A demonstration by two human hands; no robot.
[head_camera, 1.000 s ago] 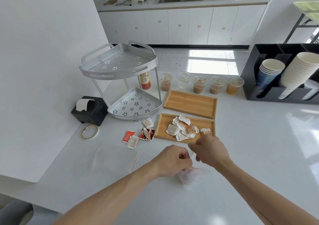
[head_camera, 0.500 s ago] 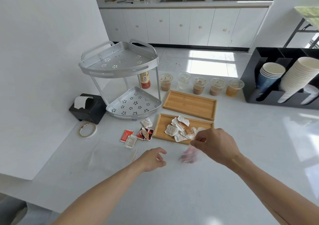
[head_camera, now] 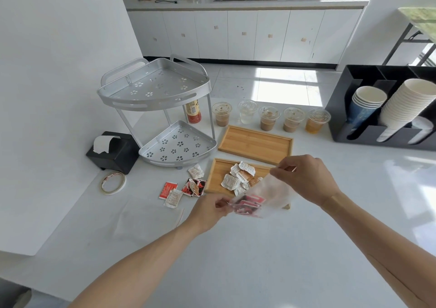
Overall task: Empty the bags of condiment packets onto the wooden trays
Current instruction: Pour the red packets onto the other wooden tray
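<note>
A clear plastic bag (head_camera: 269,194) with red condiment packets (head_camera: 249,204) inside hangs in the air over the front edge of the near wooden tray (head_camera: 218,173). My right hand (head_camera: 306,180) pinches its upper end. My left hand (head_camera: 207,209) pinches its lower left corner. The near tray holds a pile of white and brown packets (head_camera: 240,176). Behind it lies the far wooden tray (head_camera: 256,141), with nothing on it. Several loose packets (head_camera: 186,187) lie on the counter left of the near tray.
An empty clear bag (head_camera: 146,215) lies flat on the counter at the left. A silver two-tier corner rack (head_camera: 162,116), a black tissue box (head_camera: 113,150) and a tape roll (head_camera: 113,182) stand left. Lidded drink cups (head_camera: 269,119) line the back; a black cup holder (head_camera: 387,111) sits right.
My right hand has lifted the bag off the counter and up over the near tray. My left hand let go, then moved right and took hold of the bag's lower corner.
</note>
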